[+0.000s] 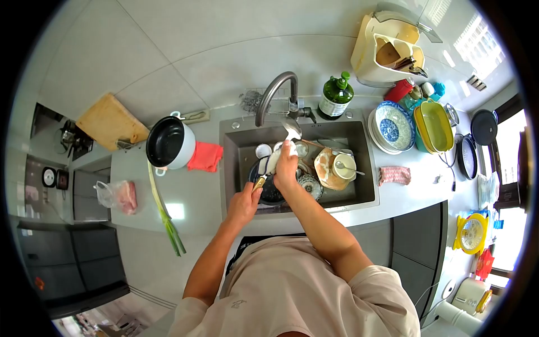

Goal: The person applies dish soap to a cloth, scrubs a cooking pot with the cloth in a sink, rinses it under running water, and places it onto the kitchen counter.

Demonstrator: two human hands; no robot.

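Slanting spoon (293,130), pointing toward faucet (293,90)

Utensil (292,130): middle hidden by cloth (269,163), right hand (287,170). Bottle label (332,107) unreadably small. Shirt (292,281) cut off below.

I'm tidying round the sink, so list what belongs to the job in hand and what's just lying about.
Job: big spoon in left hand; white cloth in right hand; sink; piled dishes; probably tap.

Apparently lying about: green onion; bagged meat; red cloth; chopping board; yellow fan.
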